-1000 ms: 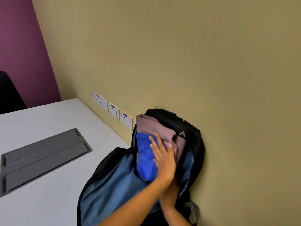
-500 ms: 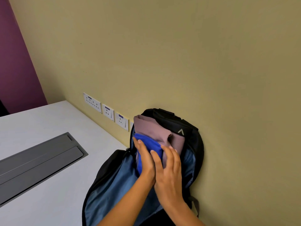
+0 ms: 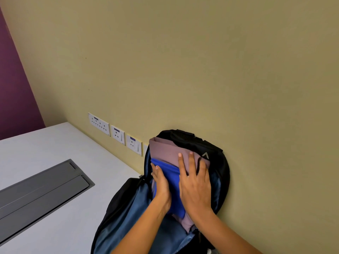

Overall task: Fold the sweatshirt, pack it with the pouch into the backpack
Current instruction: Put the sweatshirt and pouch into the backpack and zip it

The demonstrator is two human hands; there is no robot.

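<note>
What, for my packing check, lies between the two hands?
Between left hand and right hand: the blue pouch, over the mauve sweatshirt, in the head view.

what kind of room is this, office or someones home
Most likely an office or meeting room: a white table with a grey cable hatch set into it, and a row of labelled sockets on the plain wall just above the table.

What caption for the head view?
Left hand and right hand press blue pouch and folded sweatshirt into the open backpack against the wall.
</note>
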